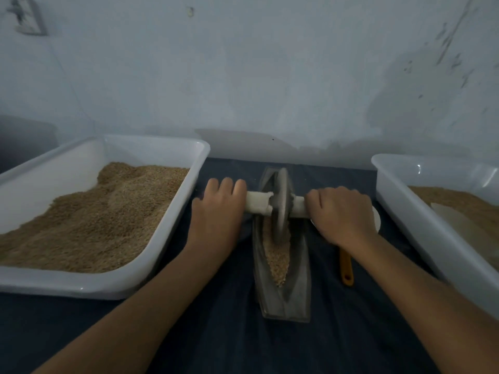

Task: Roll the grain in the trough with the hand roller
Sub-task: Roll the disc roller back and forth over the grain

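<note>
Bare skin is showing on both arms. The left hand [217, 209] is wrapping tight around the left end of the hand roller's white handle [258, 204]. The right hand [340, 211] is squeezing the right end of the same handle. Between the two hands, the hand roller [280, 206], a grey wheel, is standing up on its edge. The wheel is sitting down in the trough [282, 268], a long grey dish with pointed ends, in its far half. The grain [278, 259] is lying in the trough, touching the wheel's bottom and filling the near part.

A dark blue cloth [229, 333] is covering the table. A white tray [151, 157] of brown grain is sitting along the left edge. Another white tray [399, 201] is sitting along the right edge. An orange handle [346, 268] is lying just right of the trough, under the right wrist.
</note>
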`<state>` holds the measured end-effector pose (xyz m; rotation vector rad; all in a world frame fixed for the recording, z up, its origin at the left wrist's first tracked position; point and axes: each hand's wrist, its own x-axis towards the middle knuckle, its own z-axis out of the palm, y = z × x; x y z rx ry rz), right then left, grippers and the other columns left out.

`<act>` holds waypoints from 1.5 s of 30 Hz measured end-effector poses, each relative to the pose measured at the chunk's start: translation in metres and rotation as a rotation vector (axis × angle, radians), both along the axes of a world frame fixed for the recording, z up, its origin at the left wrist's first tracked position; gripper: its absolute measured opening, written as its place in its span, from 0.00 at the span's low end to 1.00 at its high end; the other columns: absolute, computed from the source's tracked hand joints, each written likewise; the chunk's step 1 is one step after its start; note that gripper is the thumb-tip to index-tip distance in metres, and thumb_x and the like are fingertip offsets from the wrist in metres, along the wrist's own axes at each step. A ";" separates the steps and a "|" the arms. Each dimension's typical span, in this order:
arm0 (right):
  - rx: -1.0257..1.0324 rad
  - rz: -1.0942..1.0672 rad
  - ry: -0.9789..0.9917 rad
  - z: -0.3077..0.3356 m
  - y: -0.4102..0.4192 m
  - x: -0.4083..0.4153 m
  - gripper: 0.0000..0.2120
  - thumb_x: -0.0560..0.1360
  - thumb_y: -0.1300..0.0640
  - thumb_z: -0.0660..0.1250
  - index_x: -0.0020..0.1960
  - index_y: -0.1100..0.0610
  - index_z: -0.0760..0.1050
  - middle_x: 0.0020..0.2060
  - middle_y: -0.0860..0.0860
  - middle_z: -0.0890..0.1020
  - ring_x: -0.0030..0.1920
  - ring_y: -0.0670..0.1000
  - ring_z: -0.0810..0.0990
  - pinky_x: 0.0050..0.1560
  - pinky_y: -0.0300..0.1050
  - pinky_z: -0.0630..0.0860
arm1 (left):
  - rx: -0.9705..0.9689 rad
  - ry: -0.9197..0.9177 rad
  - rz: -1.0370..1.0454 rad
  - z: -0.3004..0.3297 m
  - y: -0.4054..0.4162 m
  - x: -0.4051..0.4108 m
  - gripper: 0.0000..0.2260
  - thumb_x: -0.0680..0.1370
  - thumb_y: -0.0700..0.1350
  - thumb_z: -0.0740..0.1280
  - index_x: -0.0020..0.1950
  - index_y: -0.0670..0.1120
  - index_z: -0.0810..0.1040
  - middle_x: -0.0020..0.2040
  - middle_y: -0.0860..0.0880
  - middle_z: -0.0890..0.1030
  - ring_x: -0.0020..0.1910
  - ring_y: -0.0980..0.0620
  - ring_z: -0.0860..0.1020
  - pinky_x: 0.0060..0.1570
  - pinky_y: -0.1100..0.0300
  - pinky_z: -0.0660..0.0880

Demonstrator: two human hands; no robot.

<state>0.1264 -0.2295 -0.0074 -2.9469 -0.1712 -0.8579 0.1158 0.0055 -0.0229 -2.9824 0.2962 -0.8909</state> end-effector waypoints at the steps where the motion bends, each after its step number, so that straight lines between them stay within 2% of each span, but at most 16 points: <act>1: -0.007 0.044 -0.065 -0.001 0.003 -0.016 0.23 0.81 0.47 0.47 0.30 0.50 0.67 0.24 0.45 0.68 0.24 0.47 0.66 0.28 0.43 0.58 | 0.014 -0.007 -0.017 -0.006 0.006 -0.014 0.14 0.77 0.42 0.68 0.59 0.47 0.67 0.55 0.46 0.72 0.54 0.45 0.71 0.38 0.54 0.70; 4: 0.020 0.164 -0.201 -0.002 0.004 -0.048 0.18 0.82 0.52 0.53 0.34 0.52 0.69 0.27 0.45 0.68 0.26 0.49 0.67 0.28 0.47 0.64 | 0.055 -0.063 -0.070 -0.019 0.021 -0.052 0.14 0.78 0.37 0.59 0.63 0.43 0.70 0.54 0.43 0.72 0.51 0.43 0.71 0.37 0.51 0.73; 7: 0.006 0.232 -0.270 -0.002 0.004 -0.056 0.16 0.81 0.53 0.54 0.35 0.53 0.68 0.28 0.46 0.68 0.28 0.50 0.66 0.29 0.49 0.64 | 0.144 -0.098 -0.074 -0.023 0.027 -0.067 0.16 0.80 0.38 0.51 0.64 0.41 0.71 0.52 0.41 0.72 0.48 0.41 0.71 0.37 0.48 0.74; 10: -0.002 0.217 -0.246 -0.004 0.001 -0.042 0.19 0.81 0.52 0.52 0.34 0.53 0.69 0.26 0.46 0.68 0.26 0.49 0.66 0.28 0.46 0.63 | 0.112 -0.078 -0.061 -0.019 0.024 -0.055 0.12 0.78 0.38 0.61 0.61 0.44 0.70 0.51 0.43 0.71 0.47 0.44 0.70 0.36 0.50 0.73; 14: -0.012 0.053 -0.099 0.000 0.000 0.003 0.23 0.78 0.48 0.46 0.28 0.52 0.66 0.23 0.46 0.67 0.24 0.47 0.64 0.29 0.43 0.54 | 0.012 0.009 -0.007 -0.007 0.006 -0.011 0.19 0.73 0.46 0.74 0.57 0.48 0.68 0.52 0.47 0.73 0.49 0.45 0.72 0.37 0.53 0.71; 17: -0.107 -0.030 0.023 0.008 -0.004 0.042 0.22 0.75 0.49 0.42 0.33 0.55 0.69 0.28 0.50 0.71 0.29 0.52 0.68 0.30 0.46 0.54 | -0.075 -0.019 0.028 0.001 -0.005 0.029 0.15 0.74 0.50 0.73 0.52 0.50 0.68 0.48 0.49 0.75 0.48 0.46 0.73 0.34 0.53 0.66; 21: -0.063 -0.049 0.189 0.014 -0.008 0.060 0.18 0.81 0.51 0.47 0.38 0.55 0.68 0.33 0.53 0.73 0.33 0.54 0.70 0.32 0.47 0.57 | -0.112 -0.041 0.041 0.009 -0.016 0.053 0.11 0.73 0.47 0.71 0.49 0.50 0.70 0.45 0.50 0.77 0.49 0.44 0.73 0.35 0.52 0.65; 24: 0.030 -0.077 0.064 0.007 -0.003 0.037 0.24 0.82 0.47 0.50 0.32 0.56 0.70 0.28 0.51 0.73 0.29 0.53 0.70 0.31 0.47 0.55 | -0.099 -0.026 -0.025 0.006 -0.005 0.037 0.11 0.75 0.46 0.69 0.53 0.49 0.69 0.50 0.48 0.75 0.51 0.44 0.72 0.37 0.50 0.69; 26: -0.011 -0.052 -0.077 0.003 0.004 0.008 0.25 0.81 0.47 0.51 0.28 0.53 0.67 0.23 0.47 0.69 0.24 0.49 0.65 0.29 0.44 0.52 | -0.087 0.008 -0.121 -0.004 0.009 0.012 0.15 0.74 0.39 0.70 0.56 0.47 0.69 0.54 0.46 0.73 0.52 0.43 0.70 0.42 0.47 0.73; 30: 0.024 0.128 -0.210 -0.005 0.004 -0.048 0.17 0.81 0.51 0.53 0.34 0.50 0.65 0.26 0.43 0.63 0.25 0.46 0.62 0.28 0.43 0.54 | -0.040 -0.027 -0.240 -0.015 0.027 -0.043 0.22 0.70 0.35 0.68 0.63 0.44 0.70 0.56 0.45 0.72 0.52 0.44 0.70 0.42 0.47 0.76; 32: 0.032 0.171 -0.258 -0.010 0.002 -0.066 0.15 0.81 0.52 0.54 0.36 0.51 0.65 0.29 0.43 0.63 0.28 0.47 0.62 0.30 0.44 0.53 | -0.032 -0.050 -0.284 -0.013 0.031 -0.055 0.22 0.67 0.37 0.67 0.61 0.45 0.71 0.53 0.46 0.73 0.50 0.44 0.71 0.38 0.47 0.76; 35: -0.036 0.139 -0.294 -0.007 0.006 -0.069 0.15 0.81 0.52 0.53 0.35 0.52 0.65 0.28 0.44 0.65 0.27 0.48 0.61 0.29 0.43 0.53 | -0.065 0.018 -0.274 -0.012 0.035 -0.054 0.25 0.65 0.35 0.73 0.58 0.48 0.70 0.53 0.49 0.72 0.50 0.47 0.71 0.40 0.48 0.77; 38: -0.069 0.033 -0.196 0.001 0.010 -0.048 0.21 0.80 0.49 0.51 0.31 0.52 0.67 0.24 0.45 0.67 0.23 0.48 0.64 0.26 0.41 0.56 | -0.091 0.070 -0.191 -0.013 0.026 -0.031 0.26 0.67 0.36 0.76 0.59 0.49 0.69 0.56 0.49 0.72 0.52 0.47 0.70 0.43 0.50 0.76; 41: -0.018 -0.066 -0.054 0.005 0.007 -0.013 0.26 0.79 0.45 0.46 0.28 0.52 0.68 0.24 0.47 0.69 0.24 0.48 0.65 0.29 0.44 0.53 | -0.082 0.025 -0.137 -0.007 0.014 0.004 0.23 0.68 0.38 0.77 0.54 0.49 0.68 0.53 0.48 0.74 0.51 0.45 0.71 0.37 0.52 0.70; 43: 0.026 -0.092 0.059 0.010 0.003 0.018 0.26 0.79 0.44 0.45 0.32 0.55 0.70 0.28 0.51 0.73 0.29 0.52 0.68 0.31 0.47 0.54 | -0.078 -0.021 -0.076 -0.001 0.008 0.025 0.18 0.72 0.39 0.75 0.52 0.49 0.68 0.50 0.49 0.75 0.51 0.45 0.72 0.33 0.53 0.64; 45: -0.038 -0.094 0.226 0.018 -0.003 0.046 0.23 0.78 0.45 0.43 0.39 0.55 0.71 0.35 0.53 0.75 0.34 0.54 0.71 0.32 0.47 0.57 | -0.061 -0.046 -0.002 0.004 -0.001 0.043 0.14 0.75 0.43 0.73 0.51 0.50 0.68 0.49 0.50 0.76 0.51 0.45 0.73 0.31 0.53 0.61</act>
